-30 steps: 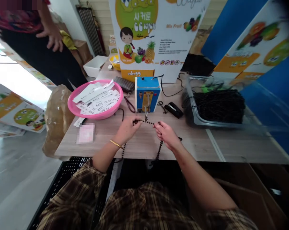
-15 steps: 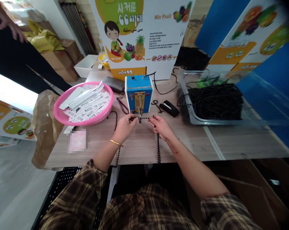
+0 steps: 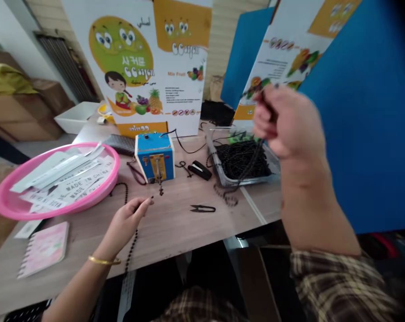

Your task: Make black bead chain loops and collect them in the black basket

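Raised high at the right, my right hand (image 3: 286, 116) is closed around a strand of black beads (image 3: 254, 158), which hangs down over a clear plastic tub. My left hand (image 3: 127, 223) pinches in front of a small blue machine (image 3: 155, 156). Dark bead-like bits show at its fingertips, seemingly the end of a bead strand; the rest is hidden in the fingers. Another bead strand (image 3: 132, 246) runs under that wrist and over the table edge. A short beaded piece (image 3: 161, 191) hangs at the machine's front. Black thread snips (image 3: 203, 209) lie on the table.
The clear tub (image 3: 232, 182) is heaped with black bead strands. A black stapler (image 3: 200, 170) lies beside it. At left are a pink basin (image 3: 117, 172) of printed "MADE IN CHINA" strips and a pink notebook (image 3: 44, 248). Printed cartons (image 3: 179, 94) stand behind.
My right hand has swung up and right from the machine, lifting a bead strand. My left hand has drawn back toward me. The view has turned right, and thread snips now show on the table.
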A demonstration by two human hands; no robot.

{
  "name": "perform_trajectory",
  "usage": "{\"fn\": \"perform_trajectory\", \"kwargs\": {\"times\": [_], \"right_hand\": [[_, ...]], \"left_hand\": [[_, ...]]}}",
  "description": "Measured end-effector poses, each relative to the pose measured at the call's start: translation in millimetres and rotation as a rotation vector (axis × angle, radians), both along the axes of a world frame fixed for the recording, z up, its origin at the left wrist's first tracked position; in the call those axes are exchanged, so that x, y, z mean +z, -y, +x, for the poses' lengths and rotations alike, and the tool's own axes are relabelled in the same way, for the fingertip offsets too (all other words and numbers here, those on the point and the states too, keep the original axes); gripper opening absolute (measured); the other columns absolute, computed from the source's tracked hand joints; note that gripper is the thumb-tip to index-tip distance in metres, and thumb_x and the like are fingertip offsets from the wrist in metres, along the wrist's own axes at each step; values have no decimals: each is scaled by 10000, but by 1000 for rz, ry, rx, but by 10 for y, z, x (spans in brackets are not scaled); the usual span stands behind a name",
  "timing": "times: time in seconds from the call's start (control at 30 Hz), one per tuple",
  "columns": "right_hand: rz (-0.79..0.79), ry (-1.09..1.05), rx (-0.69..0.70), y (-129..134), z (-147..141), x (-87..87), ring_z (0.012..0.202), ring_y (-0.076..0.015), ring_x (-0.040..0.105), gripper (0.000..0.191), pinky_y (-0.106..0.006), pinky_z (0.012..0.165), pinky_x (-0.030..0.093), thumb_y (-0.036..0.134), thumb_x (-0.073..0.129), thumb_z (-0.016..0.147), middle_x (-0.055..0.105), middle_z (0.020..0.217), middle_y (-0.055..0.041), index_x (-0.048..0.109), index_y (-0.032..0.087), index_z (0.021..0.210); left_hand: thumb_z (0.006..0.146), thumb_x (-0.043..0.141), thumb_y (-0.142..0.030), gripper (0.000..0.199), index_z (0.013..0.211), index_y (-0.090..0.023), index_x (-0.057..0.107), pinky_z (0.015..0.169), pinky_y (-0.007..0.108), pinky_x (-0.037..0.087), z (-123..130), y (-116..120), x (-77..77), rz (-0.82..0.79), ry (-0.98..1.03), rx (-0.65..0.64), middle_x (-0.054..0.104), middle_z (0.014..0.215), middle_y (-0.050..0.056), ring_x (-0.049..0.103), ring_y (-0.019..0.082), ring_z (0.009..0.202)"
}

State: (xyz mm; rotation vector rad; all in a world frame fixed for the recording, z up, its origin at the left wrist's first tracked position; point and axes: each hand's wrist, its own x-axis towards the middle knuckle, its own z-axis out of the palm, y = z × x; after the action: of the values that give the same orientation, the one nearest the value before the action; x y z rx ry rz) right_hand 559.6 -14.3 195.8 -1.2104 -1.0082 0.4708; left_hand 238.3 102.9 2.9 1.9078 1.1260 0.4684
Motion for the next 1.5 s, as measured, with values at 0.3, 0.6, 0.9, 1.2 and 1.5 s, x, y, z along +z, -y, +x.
{"fn": "perform_trajectory", "kwargs": {"times": [0.3, 0.6, 0.9, 1.2, 1.5], "right_hand": [[-255, 764, -675, -8, 509, -174, 1084, -163, 562, 215, -353, 1038, 395, 144, 517, 1001, 614, 1148, -137, 600, 8, 1145], [-246, -48, 213, 803, -1589, -2127, 1046, -192, 620, 275, -290, 952, 486, 365, 590, 975, 663, 1111, -51, 713, 186, 1145], [-410, -375, 336, 955, -1617, -2391, 618, -128, 506, 341, -234, 572, 425, 488, 650, 897, 594, 762, 1, 593, 164, 985], [-455, 80, 31, 1127, -1593, -2594, 872, -170, 594, 155, -301, 803, 440, 306, 558, 891, 657, 996, -24, 636, 186, 948], [-269, -565, -523, 1764, -712, -2981, 519, -105, 519, 408, -233, 506, 471, 518, 674, 840, 639, 806, -31, 572, 143, 965]], "left_hand": [[894, 606, -613, 459, 990, -165, 624, 461, 185, 238, 126, 647, 101, -447, 521, -35, 345, 625, -70, 260, 66, 512], [913, 639, -522, 450, 1208, -184, 608, 454, 159, 252, 469, 1324, -42, -589, 722, 96, 342, 603, -83, 296, 53, 490], [1050, 276, -520, 594, 1535, -200, 404, 757, 283, 515, 371, 1464, -270, -135, 365, -76, 627, 1310, 128, 625, 154, 840], [1048, 266, -469, 671, 1620, -131, 169, 730, 313, 493, 445, 1544, -306, 187, -185, -401, 740, 960, 102, 694, 220, 746], [960, 512, -497, 405, 1211, -226, 678, 901, 341, 489, 536, 1421, -390, -109, -280, -639, 745, 1016, 78, 695, 259, 956]]}}
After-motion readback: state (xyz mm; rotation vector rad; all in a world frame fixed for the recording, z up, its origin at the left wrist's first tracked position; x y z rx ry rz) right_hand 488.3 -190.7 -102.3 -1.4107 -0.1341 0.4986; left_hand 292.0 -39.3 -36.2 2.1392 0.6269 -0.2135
